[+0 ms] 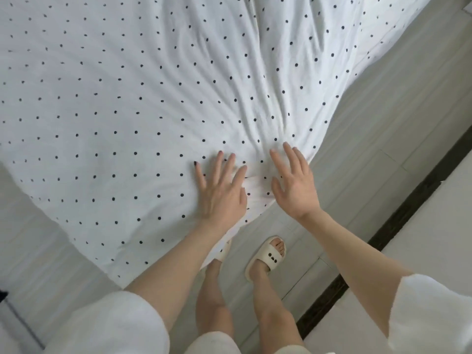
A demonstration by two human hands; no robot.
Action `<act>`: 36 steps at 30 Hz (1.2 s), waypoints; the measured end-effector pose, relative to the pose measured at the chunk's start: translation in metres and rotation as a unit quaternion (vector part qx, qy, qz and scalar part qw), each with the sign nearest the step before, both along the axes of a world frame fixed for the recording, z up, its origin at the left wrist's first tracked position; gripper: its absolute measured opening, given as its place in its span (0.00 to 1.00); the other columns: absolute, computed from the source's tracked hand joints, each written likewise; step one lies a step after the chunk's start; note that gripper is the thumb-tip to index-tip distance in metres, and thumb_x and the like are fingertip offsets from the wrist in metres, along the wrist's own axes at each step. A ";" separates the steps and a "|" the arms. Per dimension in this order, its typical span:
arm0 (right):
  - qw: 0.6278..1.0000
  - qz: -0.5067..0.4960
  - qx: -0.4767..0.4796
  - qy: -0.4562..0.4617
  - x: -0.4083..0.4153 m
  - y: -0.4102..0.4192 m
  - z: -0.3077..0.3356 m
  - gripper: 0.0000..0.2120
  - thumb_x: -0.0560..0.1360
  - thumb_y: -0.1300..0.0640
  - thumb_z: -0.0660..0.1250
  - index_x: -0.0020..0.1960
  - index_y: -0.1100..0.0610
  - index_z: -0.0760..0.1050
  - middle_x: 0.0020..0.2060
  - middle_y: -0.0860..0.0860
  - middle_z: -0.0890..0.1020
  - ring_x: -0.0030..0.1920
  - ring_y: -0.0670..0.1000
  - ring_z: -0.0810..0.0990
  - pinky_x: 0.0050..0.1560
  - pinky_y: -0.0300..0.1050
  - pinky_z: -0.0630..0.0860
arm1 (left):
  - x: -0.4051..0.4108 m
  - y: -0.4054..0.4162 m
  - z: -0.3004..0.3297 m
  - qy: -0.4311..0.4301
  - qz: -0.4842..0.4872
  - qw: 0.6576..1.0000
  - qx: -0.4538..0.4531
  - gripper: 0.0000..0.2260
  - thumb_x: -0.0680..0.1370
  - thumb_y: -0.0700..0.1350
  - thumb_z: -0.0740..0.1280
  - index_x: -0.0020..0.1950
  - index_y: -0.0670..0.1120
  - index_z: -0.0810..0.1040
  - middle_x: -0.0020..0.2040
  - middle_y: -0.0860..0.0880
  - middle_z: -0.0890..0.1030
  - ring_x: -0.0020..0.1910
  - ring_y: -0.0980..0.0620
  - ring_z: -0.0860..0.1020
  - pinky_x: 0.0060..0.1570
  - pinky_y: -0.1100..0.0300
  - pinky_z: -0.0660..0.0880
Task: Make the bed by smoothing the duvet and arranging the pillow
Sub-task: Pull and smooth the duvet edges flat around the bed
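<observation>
Head view shows both hands spread flat, fingers straight, holding nothing: the left hand [221,189] presses palm-down on the dotted duvet [115,111], while the right hand [293,185] sits just beside it over the duvet's edge, and whether it touches the cloth I cannot tell. Between the two hands a knot of creases bunches up and fans away from the fingertips across the bed. The pillow is out of sight.

The risk, as I judge it, is that pushing both palms forward from here drives the gathered folds deeper instead of flattening them (loose cotton tends to ride ahead of a flat hand). The corner below the left wrist hangs toward the floor [357,139] near the slipper [268,256], so a sideways sweep could drag it further off the bed.
</observation>
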State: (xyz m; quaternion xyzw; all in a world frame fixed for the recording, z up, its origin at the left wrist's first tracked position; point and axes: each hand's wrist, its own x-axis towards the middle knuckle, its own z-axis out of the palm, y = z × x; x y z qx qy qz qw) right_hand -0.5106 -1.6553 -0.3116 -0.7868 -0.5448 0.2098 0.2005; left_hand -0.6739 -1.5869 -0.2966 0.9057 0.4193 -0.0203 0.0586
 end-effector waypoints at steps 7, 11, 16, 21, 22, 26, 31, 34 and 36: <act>0.961 0.088 -0.262 0.002 -0.044 0.026 -0.023 0.45 0.73 0.46 0.67 0.75 0.42 0.37 0.75 0.53 0.34 0.75 0.61 0.33 0.71 0.68 0.48 | -0.053 -0.005 -0.014 0.196 0.081 0.974 -0.080 0.45 0.70 0.72 0.58 0.76 0.55 0.37 0.77 0.42 0.35 0.75 0.38 0.35 0.68 0.29 0.40; 0.952 0.108 -0.281 0.058 -0.028 0.029 -0.028 0.41 0.75 0.55 0.64 0.75 0.40 0.40 0.76 0.49 0.34 0.75 0.57 0.33 0.71 0.65 0.52 | -0.045 -0.003 -0.017 0.243 0.098 0.961 -0.093 0.46 0.71 0.70 0.60 0.76 0.55 0.34 0.76 0.42 0.33 0.74 0.36 0.33 0.67 0.28 0.38; 0.941 -0.009 -0.222 0.257 0.007 0.021 -0.012 0.24 0.78 0.62 0.59 0.73 0.52 0.63 0.76 0.48 0.57 0.76 0.49 0.53 0.71 0.39 0.53 | -0.013 0.009 -0.002 0.245 0.162 0.940 -0.171 0.37 0.70 0.56 0.69 0.73 0.54 0.52 0.77 0.42 0.43 0.75 0.34 0.39 0.67 0.28 0.43; 0.910 -0.133 -0.227 0.321 0.034 0.013 0.012 0.20 0.79 0.60 0.57 0.70 0.57 0.67 0.69 0.53 0.69 0.67 0.50 0.69 0.59 0.38 0.65 | 0.020 0.027 0.014 0.114 0.281 0.924 -0.233 0.23 0.72 0.52 0.64 0.65 0.47 0.68 0.71 0.43 0.59 0.73 0.39 0.51 0.69 0.38 0.51; 0.901 -0.156 -0.226 0.335 0.040 0.013 0.015 0.20 0.79 0.60 0.56 0.71 0.57 0.67 0.68 0.53 0.71 0.65 0.50 0.70 0.58 0.38 0.66 | 0.029 0.029 0.017 0.076 0.287 0.928 -0.225 0.21 0.73 0.50 0.64 0.65 0.45 0.69 0.69 0.42 0.61 0.72 0.40 0.56 0.68 0.43 0.56; 0.876 -0.245 -0.187 0.371 0.082 0.026 0.028 0.20 0.79 0.59 0.56 0.70 0.57 0.66 0.68 0.54 0.71 0.65 0.52 0.71 0.68 0.48 0.67 | 0.083 0.035 0.027 -0.036 0.182 0.961 -0.205 0.20 0.76 0.42 0.62 0.67 0.42 0.67 0.69 0.44 0.63 0.68 0.42 0.63 0.61 0.50 0.69; 0.813 -0.368 -0.125 0.434 0.149 0.054 0.040 0.17 0.79 0.59 0.54 0.66 0.57 0.70 0.50 0.52 0.75 0.52 0.52 0.74 0.60 0.51 0.74 | 0.169 0.061 0.031 -0.069 0.064 0.980 -0.177 0.22 0.75 0.42 0.63 0.69 0.43 0.67 0.72 0.44 0.63 0.70 0.42 0.63 0.60 0.48 0.70; 0.797 -0.394 -0.101 0.446 0.186 0.074 0.039 0.17 0.79 0.58 0.53 0.66 0.57 0.70 0.53 0.52 0.75 0.52 0.53 0.75 0.57 0.49 0.75 | 0.216 0.083 0.027 -0.116 -0.017 0.986 -0.114 0.22 0.72 0.42 0.64 0.67 0.42 0.72 0.70 0.41 0.69 0.70 0.39 0.66 0.59 0.41 0.72; 0.786 -0.410 -0.090 0.453 0.211 0.092 0.035 0.17 0.79 0.58 0.53 0.66 0.57 0.70 0.54 0.52 0.76 0.53 0.53 0.76 0.56 0.48 0.75 | 0.248 0.103 0.021 -0.069 -0.048 0.988 -0.126 0.24 0.76 0.47 0.62 0.71 0.46 0.66 0.75 0.45 0.61 0.75 0.40 0.57 0.65 0.41 0.65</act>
